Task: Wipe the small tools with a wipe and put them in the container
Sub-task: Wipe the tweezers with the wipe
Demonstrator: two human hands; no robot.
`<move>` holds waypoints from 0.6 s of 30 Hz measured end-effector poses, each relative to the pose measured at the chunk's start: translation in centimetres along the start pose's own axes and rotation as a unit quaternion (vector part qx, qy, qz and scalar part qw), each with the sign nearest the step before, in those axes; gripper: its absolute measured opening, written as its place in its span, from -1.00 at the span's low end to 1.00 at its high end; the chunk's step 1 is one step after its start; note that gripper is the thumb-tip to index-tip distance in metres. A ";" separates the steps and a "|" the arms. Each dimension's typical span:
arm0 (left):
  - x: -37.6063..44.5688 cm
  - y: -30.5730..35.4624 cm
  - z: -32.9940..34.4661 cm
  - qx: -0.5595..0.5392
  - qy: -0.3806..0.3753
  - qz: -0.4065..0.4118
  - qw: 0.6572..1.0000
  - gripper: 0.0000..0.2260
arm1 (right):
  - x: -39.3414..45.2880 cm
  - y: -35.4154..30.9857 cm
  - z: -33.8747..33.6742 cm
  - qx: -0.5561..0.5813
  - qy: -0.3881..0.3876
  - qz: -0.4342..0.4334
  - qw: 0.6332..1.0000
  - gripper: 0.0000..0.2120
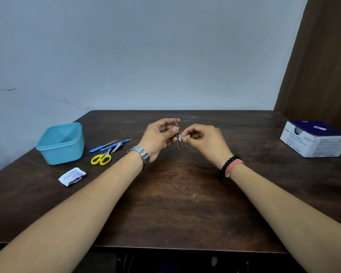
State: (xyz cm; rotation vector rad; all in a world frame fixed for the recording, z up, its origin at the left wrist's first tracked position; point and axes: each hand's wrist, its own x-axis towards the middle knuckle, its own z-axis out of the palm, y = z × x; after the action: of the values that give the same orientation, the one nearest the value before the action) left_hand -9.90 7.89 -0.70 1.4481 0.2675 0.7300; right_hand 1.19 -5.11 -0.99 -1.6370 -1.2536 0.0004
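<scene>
Worktop (177, 203) edge nearest. Left hand (158, 137) grip pinches tweezers (178, 134) upright; right hand (205, 139) grip pinches wipe (185, 137) around one tweezer leg. Container (62, 143) far left.

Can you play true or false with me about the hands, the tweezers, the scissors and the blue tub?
1. The left hand holds the tweezers. True.
2. The right hand pinches a small white wipe against the tweezers. True.
3. The yellow-handled scissors are inside the blue container. False: they lie on the table, just to the right of it.
4. The torn wipe packet lies on the table nearer the person than the container. True.
5. The white and purple box stands beside the container. False: it is far off at the table's right edge.
</scene>
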 end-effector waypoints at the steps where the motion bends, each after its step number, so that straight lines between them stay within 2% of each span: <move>1: 0.0 0.0 0.0 -0.009 -0.004 -0.009 1.000 -0.81 | 0.0 0.0 0.0 0.003 0.006 0.001 1.000 -0.91; 6: -0.3 -0.3 0.4 -0.021 -0.049 -0.035 0.998 -0.87 | 0.1 0.0 -0.3 0.026 0.042 -0.003 0.999 -0.94; 13: 0.0 0.1 -0.3 -0.049 0.017 -0.029 0.998 -0.91 | 0.0 0.0 -0.3 0.044 -0.010 0.007 0.999 -0.95; 18: -0.3 0.0 0.4 -0.045 -0.025 -0.051 0.997 -0.95 | 0.1 0.0 -0.4 0.043 0.027 0.000 0.999 -0.94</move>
State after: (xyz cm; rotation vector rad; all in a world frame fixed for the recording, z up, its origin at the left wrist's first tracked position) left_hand -9.90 7.38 -0.72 1.3544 0.2645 0.6149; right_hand 1.45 -5.34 -0.81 -1.5538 -1.1965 0.0107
